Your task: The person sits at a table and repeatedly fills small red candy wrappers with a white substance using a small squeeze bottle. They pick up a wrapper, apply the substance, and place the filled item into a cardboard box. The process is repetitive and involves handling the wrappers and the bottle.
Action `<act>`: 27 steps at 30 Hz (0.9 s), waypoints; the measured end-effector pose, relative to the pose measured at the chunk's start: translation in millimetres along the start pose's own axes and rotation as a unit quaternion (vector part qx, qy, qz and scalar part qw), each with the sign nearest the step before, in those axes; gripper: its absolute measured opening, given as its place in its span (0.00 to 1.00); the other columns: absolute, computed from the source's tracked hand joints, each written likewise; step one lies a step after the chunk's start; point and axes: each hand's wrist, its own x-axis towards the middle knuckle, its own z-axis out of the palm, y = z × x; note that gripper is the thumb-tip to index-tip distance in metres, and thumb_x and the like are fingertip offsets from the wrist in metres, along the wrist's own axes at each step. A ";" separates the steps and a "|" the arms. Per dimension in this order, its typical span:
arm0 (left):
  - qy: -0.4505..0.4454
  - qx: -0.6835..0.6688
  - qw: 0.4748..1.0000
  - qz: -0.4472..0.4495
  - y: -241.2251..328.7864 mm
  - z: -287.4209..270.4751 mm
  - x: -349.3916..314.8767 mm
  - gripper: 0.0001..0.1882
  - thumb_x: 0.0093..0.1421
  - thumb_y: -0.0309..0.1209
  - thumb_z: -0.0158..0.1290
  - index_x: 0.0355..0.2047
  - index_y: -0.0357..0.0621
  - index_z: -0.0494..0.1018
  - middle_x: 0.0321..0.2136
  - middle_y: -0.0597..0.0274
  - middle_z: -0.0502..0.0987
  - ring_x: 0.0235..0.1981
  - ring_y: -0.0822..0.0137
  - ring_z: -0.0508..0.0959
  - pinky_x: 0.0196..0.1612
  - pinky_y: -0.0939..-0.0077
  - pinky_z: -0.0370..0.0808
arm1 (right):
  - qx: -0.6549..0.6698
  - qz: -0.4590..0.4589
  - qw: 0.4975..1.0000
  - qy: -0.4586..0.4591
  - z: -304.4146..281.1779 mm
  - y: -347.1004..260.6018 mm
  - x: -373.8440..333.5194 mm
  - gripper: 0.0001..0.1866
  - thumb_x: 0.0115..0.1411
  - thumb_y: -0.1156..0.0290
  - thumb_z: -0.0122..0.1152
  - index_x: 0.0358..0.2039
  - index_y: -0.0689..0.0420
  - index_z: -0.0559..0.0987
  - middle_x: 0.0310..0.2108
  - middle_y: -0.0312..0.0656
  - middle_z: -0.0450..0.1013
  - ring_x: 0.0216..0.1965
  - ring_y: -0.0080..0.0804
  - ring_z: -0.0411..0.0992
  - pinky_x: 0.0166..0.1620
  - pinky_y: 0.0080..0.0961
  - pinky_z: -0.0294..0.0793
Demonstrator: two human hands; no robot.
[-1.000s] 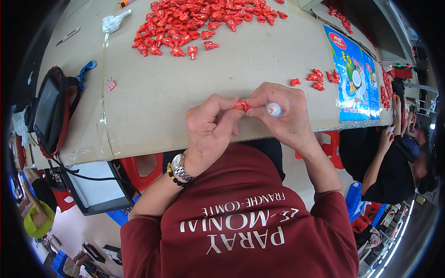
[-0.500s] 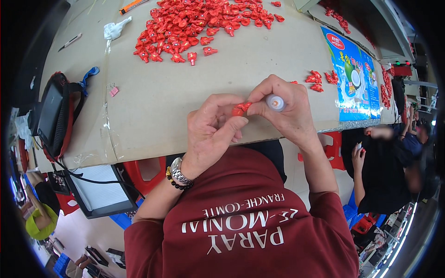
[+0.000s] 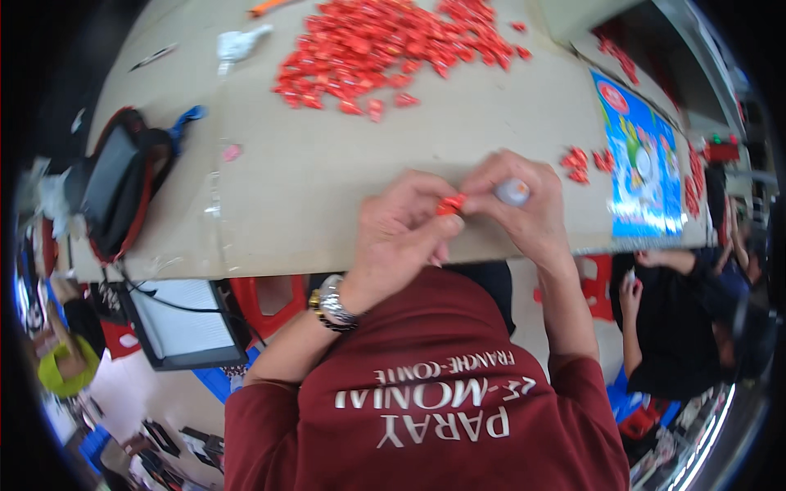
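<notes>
My left hand (image 3: 391,237) pinches a small shiny red plastic piece (image 3: 449,205) between thumb and fingers, just above the near part of the table. The thumb and forefinger of my right hand (image 3: 536,217) meet the same piece from the right. Tucked in that right hand is a small whitish squeeze bottle (image 3: 512,193) with an orange spot at its tip. Motion blur hides the piece's finer shape. Beyond my hands lies a big heap of similar red pieces (image 3: 368,53), and several more red pieces (image 3: 575,164) sit to the right.
The table (image 3: 311,188) is covered in tan board. On its left are a black case with red trim (image 3: 119,184), a pink clip (image 3: 232,152), a crumpled white wrapper (image 3: 239,45) and a pen (image 3: 153,57). A blue printed sheet (image 3: 643,155) lies right. A co-worker's hand (image 3: 630,295) shows beyond it.
The whole view has shifted, so table and hands appear further right, and it is blurrier. Both hands keep about the same place and grip over the table.
</notes>
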 end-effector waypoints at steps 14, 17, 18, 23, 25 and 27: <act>0.023 0.208 0.970 0.123 31.9 -51.1 -1.9 0.07 0.56 0.22 0.55 0.35 0.40 0.70 0.17 0.65 0.72 0.17 0.76 0.74 0.19 0.80 0.69 | 0.074 -0.045 0.996 -0.016 35.1 -56.9 80.2 0.08 0.47 0.85 0.64 0.29 0.63 0.76 0.26 0.38 0.75 0.26 0.19 0.71 0.29 0.17 0.70; 0.020 0.270 0.943 0.192 37.0 -55.6 -10.5 0.08 0.53 0.21 0.55 0.34 0.39 0.70 0.18 0.55 0.72 0.19 0.62 0.75 0.23 0.70 0.69 | 0.083 -0.038 0.993 -0.069 66.4 -65.7 106.4 0.06 0.48 0.83 0.63 0.29 0.63 0.78 0.26 0.37 0.75 0.27 0.18 0.72 0.28 0.18 0.70; 0.019 0.273 0.941 0.201 36.6 -58.3 -13.3 0.08 0.54 0.21 0.54 0.34 0.39 0.70 0.20 0.54 0.73 0.21 0.58 0.76 0.24 0.69 0.70 | 0.081 -0.036 0.992 -0.091 76.7 -67.0 114.4 0.06 0.48 0.82 0.63 0.29 0.63 0.78 0.26 0.37 0.75 0.27 0.18 0.72 0.28 0.18 0.70; 0.023 0.292 0.927 0.234 29.6 -71.2 -32.5 0.09 0.52 0.21 0.56 0.35 0.40 0.73 0.21 0.58 0.75 0.21 0.61 0.77 0.25 0.71 0.73 | -0.029 -0.109 0.982 -0.149 136.0 -57.4 144.0 0.11 0.49 0.79 0.65 0.36 0.61 0.80 0.28 0.39 0.74 0.27 0.22 0.72 0.28 0.20 0.71; 0.021 0.309 0.919 0.245 37.1 -78.4 -39.6 0.08 0.52 0.21 0.55 0.34 0.40 0.73 0.20 0.59 0.74 0.19 0.61 0.76 0.23 0.70 0.71 | -0.109 -0.172 0.966 -0.161 152.9 -61.6 153.7 0.15 0.48 0.76 0.67 0.39 0.60 0.80 0.27 0.42 0.74 0.26 0.29 0.72 0.30 0.26 0.71; 0.027 0.317 0.910 0.264 38.2 -86.5 -45.2 0.08 0.52 0.20 0.55 0.34 0.41 0.73 0.17 0.60 0.71 0.17 0.61 0.73 0.21 0.69 0.69 | -0.155 -0.176 0.955 -0.182 165.5 -65.4 158.9 0.15 0.46 0.75 0.68 0.37 0.61 0.81 0.29 0.48 0.73 0.29 0.43 0.72 0.33 0.35 0.71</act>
